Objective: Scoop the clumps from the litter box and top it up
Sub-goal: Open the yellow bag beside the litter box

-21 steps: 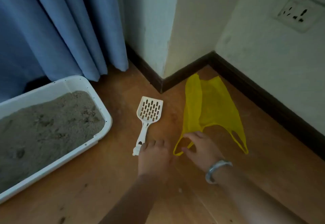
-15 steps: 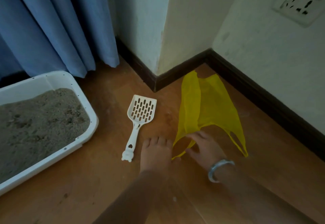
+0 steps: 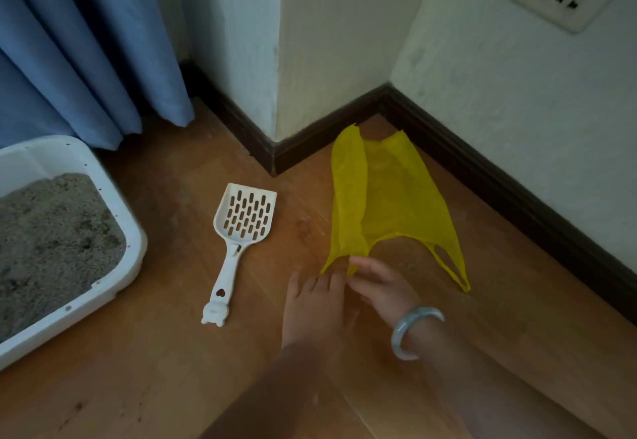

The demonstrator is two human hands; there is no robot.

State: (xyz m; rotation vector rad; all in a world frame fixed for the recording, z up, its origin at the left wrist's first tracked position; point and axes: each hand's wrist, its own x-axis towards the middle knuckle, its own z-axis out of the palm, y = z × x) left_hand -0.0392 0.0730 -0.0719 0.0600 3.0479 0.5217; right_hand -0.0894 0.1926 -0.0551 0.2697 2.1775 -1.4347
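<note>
- Two hands work at the near handle loop of the yellow bag (image 3: 386, 204), which lies flat on the wooden floor (image 3: 165, 380), right of centre, near the skirting.
- My left hand (image 3: 319, 314) has its fingers on that loop; whether it pinches the film or only presses it, I cannot tell.
- My right hand (image 3: 381, 285), bangle (image 3: 413, 332) at the wrist, pinches the same loop between thumb and fingertips.
- I judge the bag thin, limp and slippery; it is best taken by both handle loops and pulled apart at the mouth.
- The scoop (image 3: 241, 232) lies untouched just left of my hands, slotted head far, handle near; stiff and light, so grip the handle.
- The litter box (image 3: 134, 242) sits at the left edge, filled with grey litter (image 3: 51, 242), well apart from the bag.
</note>
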